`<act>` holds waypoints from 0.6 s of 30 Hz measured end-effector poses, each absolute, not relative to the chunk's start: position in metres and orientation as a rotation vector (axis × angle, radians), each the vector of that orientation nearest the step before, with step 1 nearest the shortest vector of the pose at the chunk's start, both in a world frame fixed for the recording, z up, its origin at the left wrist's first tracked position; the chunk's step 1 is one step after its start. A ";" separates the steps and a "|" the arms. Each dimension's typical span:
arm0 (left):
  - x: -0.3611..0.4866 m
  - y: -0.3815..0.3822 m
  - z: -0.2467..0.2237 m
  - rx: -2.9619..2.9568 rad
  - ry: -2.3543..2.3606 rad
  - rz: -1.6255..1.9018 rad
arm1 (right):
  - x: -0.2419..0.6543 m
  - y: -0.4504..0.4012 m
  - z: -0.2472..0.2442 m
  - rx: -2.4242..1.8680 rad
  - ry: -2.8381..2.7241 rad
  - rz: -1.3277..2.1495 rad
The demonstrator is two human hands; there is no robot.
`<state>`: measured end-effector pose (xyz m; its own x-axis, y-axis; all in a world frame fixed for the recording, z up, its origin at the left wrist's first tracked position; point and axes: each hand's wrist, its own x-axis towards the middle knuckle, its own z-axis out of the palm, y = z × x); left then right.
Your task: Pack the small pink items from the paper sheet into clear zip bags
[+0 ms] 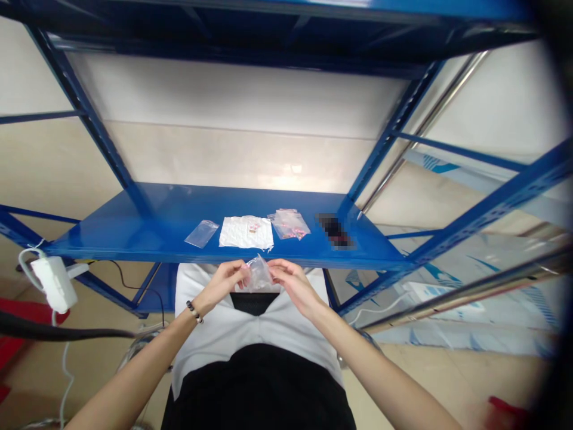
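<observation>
A small clear plastic bag (259, 275) is stretched between my two hands, just in front of the shelf's front edge and above my lap. My left hand (227, 279) pinches its left side, and my right hand (293, 282) grips its right side. Beyond them on the blue shelf lies a crumpled white paper (237, 233) with a few tiny pinkish pieces (255, 227) on it. To its right is a stack of clear bags (290, 222) with small pink and red bits inside. A flat clear bag (202, 233) lies to the left of the paper.
A blurred-out dark object (335, 231) rests at the right of the blue shelf (174, 206). Blue uprights stand at both sides, with another shelf board (268, 36) overhead. A white power strip (54, 283) with a cord hangs at the left.
</observation>
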<state>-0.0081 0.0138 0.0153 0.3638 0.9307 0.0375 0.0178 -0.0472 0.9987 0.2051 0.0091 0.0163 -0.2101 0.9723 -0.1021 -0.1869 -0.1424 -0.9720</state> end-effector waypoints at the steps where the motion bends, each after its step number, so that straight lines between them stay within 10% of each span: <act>1: -0.007 0.011 0.014 1.373 0.946 0.992 | 0.205 0.007 0.016 -1.026 -1.126 1.560; 18: -0.013 0.013 0.017 1.295 1.037 0.889 | 0.199 0.018 -0.004 -0.876 -0.956 1.902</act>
